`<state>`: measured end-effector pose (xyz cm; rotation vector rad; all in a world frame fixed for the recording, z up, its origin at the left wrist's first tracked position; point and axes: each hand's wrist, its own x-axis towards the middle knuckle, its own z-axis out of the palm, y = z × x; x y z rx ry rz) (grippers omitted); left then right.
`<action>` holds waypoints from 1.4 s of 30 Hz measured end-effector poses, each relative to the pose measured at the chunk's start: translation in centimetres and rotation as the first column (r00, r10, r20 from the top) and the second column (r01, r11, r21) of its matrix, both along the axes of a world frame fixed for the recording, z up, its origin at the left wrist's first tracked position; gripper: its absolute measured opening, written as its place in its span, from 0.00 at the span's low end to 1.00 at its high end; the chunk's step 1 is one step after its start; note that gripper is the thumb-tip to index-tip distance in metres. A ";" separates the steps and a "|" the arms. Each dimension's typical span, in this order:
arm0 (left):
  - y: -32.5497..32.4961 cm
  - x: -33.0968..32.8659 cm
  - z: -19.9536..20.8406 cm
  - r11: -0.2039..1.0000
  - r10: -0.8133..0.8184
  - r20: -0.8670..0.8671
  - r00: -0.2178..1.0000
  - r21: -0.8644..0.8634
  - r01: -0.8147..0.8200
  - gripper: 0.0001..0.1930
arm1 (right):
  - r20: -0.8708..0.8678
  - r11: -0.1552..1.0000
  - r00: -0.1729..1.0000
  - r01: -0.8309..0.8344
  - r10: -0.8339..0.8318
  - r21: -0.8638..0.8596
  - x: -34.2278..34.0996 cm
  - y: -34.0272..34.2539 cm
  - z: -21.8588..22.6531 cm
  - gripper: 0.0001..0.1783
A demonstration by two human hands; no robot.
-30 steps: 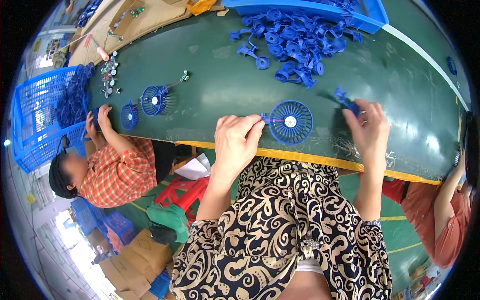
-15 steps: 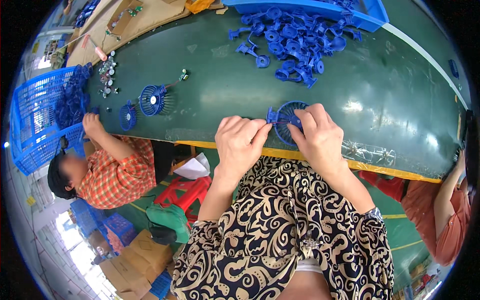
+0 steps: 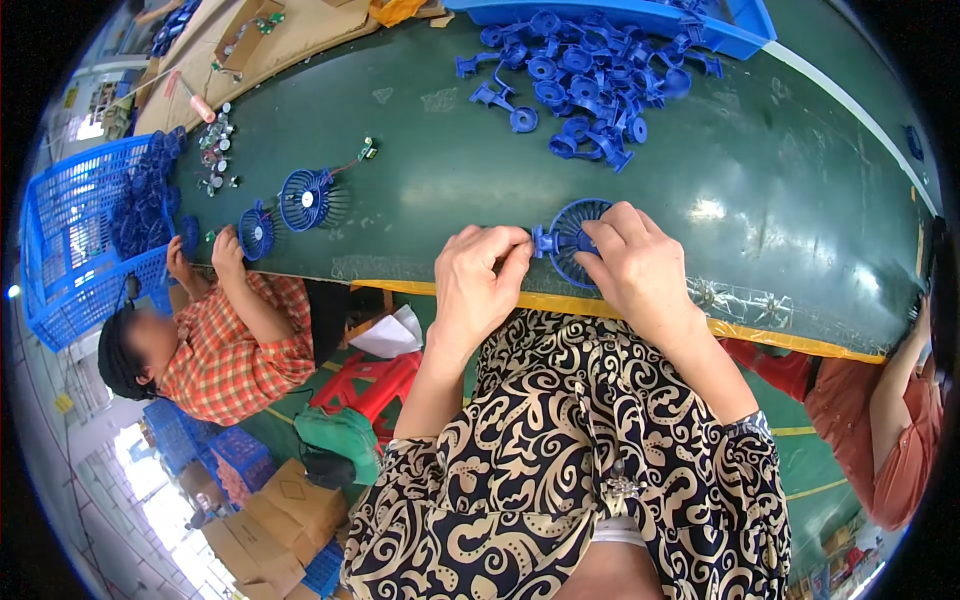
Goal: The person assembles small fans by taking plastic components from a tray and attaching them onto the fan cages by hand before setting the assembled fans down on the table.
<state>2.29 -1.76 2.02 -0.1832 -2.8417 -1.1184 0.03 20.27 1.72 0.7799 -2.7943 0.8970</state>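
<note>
Our left hand is nearly closed: the thumb and forefinger come together at the left end of the blue bracket, the other fingers curl into the palm, and we cannot tell what, if anything, lies between the tips. Our right hand is partly closed, with thumb and forefinger gripping the right part of the same bracket; its remaining fingers are bent. The bracket lies across the fan, which rests flat near the yellow-taped near edge of the surface. We locate the fan between the two hands, just right of the left fingertips and partly covered by the right hand. Beyond the hands, toward the far edge, we find a heap of like brackets beside a blue tray. Toward the left end of the surface we find two more fans, a cluster of motors and a blue basket. A co-worker in a checked shirt has both hands at the near edge there.
</note>
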 end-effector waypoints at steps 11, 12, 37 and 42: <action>2.2 -1.0 -0.1 0.998 0.056 0.052 0.997 -0.032 -0.055 0.30 | 0.036 0.982 0.999 0.008 -0.015 0.188 -0.3 -1.0 0.4 0.16; 2.5 -1.0 -0.1 0.997 0.055 0.035 0.998 -0.063 -0.053 0.30 | 0.031 0.989 0.999 0.011 -0.016 0.146 -0.2 -1.0 0.3 0.17; -13.2 -4.9 -1.9 0.781 0.523 -0.338 0.782 -0.176 -0.599 0.32 | -0.224 0.677 0.696 0.717 -0.682 0.166 1.1 15.0 2.2 0.19; -11.8 -4.3 -1.0 0.794 0.593 -0.100 0.799 -0.089 -0.601 0.33 | 0.013 0.859 0.860 0.511 -0.511 -0.040 -1.2 9.7 1.9 0.16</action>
